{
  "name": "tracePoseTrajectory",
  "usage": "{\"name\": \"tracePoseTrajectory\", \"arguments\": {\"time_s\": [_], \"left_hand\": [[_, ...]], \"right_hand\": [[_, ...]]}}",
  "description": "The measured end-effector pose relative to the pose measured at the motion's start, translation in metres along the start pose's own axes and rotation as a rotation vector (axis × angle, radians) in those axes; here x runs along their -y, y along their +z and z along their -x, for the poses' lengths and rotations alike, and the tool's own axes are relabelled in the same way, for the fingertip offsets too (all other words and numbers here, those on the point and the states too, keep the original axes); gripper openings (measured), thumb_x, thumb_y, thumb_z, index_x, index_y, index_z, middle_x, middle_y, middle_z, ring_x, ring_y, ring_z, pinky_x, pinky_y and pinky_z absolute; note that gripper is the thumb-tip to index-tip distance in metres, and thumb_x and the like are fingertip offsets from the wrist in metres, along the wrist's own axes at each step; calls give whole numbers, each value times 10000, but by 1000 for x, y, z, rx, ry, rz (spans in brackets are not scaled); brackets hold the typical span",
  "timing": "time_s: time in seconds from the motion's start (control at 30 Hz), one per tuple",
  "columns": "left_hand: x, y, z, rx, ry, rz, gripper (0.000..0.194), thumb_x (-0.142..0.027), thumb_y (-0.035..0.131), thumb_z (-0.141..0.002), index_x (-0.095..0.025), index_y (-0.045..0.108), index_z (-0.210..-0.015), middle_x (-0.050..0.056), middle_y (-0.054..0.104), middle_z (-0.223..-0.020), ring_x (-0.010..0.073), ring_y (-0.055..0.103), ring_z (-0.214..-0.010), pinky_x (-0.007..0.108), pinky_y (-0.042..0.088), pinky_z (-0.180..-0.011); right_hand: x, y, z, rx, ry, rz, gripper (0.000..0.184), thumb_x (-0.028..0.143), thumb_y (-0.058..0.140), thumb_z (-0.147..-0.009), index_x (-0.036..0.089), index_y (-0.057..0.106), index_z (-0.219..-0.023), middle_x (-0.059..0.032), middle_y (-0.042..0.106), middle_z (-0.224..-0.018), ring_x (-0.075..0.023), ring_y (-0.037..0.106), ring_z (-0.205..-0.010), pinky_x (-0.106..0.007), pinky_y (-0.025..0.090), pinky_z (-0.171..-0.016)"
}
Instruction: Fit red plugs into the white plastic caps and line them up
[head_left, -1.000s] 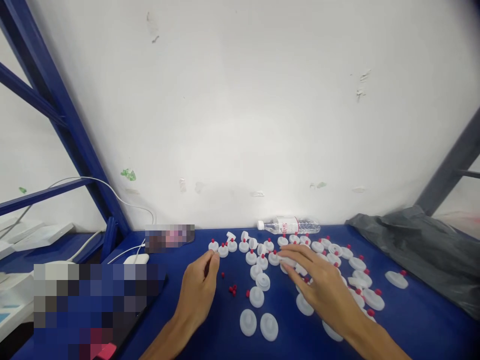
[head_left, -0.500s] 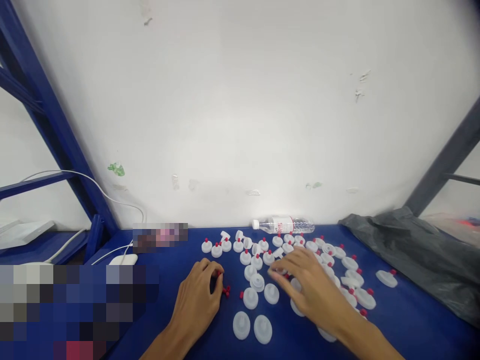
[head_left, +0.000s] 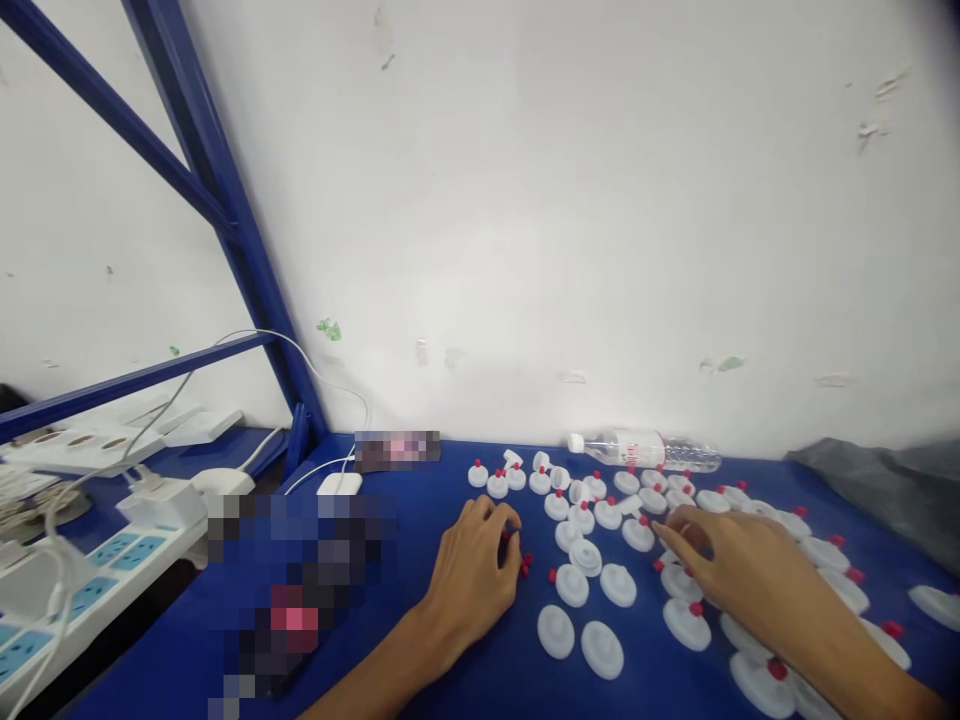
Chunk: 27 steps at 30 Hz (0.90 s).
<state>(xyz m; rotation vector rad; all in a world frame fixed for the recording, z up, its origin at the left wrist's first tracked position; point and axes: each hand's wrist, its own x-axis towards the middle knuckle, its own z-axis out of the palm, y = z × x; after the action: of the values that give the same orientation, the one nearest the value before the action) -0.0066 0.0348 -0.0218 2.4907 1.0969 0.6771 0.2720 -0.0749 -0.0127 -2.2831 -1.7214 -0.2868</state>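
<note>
My left hand (head_left: pixel 476 560) rests low over the blue table, its fingers curled and thumb drawn in towards the index finger. A bit of red shows between these fingertips, and a few small red caps (head_left: pixel 526 565) lie just beside them. Over the crowd of white lids on the right is my right hand (head_left: pixel 724 555), thumb and fingers slightly apart with nothing visible between them. Just left of its fingertips sits a white lid with a red cap (head_left: pixel 638 534). Two plain white lids (head_left: pixel 556 631) without red caps lie nearest me.
A clear plastic bottle (head_left: pixel 686 454) lies against the wall behind the lids. Dark grey plastic sheeting (head_left: pixel 877 490) covers the right end of the table (head_left: pixel 420 500). To the left stand a white charger (head_left: pixel 339 485) with a cable, a blue metal frame (head_left: pixel 247 240) and power strips (head_left: pixel 97 580).
The camera view has turned left, so everything sits farther right and more power strips show. My right hand has moved off the capped lid, now uncovered beside its fingertips. The left hand stays by the red caps.
</note>
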Motion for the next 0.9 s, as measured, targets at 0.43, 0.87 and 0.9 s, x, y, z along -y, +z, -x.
{"name": "tracePoseTrajectory", "arguments": {"time_s": [0.43, 0.87, 0.9], "left_hand": [[1, -4, -1, -34, -43, 74, 208, -217, 366, -974, -239, 554, -1059, 37, 598, -1002, 205, 584, -966, 345, 461, -813], [-10, -9, 5, -95, 47, 158, 197, -242, 379, -978, -255, 548, -1078, 56, 568, -1097, 214, 569, -1027, 356, 489, -818], [-11, -10, 5, -95, 64, 160, 193, -239, 385, -975, -252, 551, -1073, 56, 570, -1089, 214, 568, -1022, 360, 489, -826]], "right_hand": [[0, -3, -3, 125, 34, -220, 497, 571, 427, -934, 233, 622, -626, -42, 677, -596, -216, 640, -545, -319, 392, -534], [7, -20, -4, 3, 129, -336, 410, 615, 449, -914, 272, 669, -956, -41, 769, -806, -265, 720, -709, -342, 518, -635], [10, -23, -4, -13, 135, -341, 418, 615, 444, -917, 278, 664, -1029, -38, 770, -815, -268, 723, -718, -350, 528, -649]]}}
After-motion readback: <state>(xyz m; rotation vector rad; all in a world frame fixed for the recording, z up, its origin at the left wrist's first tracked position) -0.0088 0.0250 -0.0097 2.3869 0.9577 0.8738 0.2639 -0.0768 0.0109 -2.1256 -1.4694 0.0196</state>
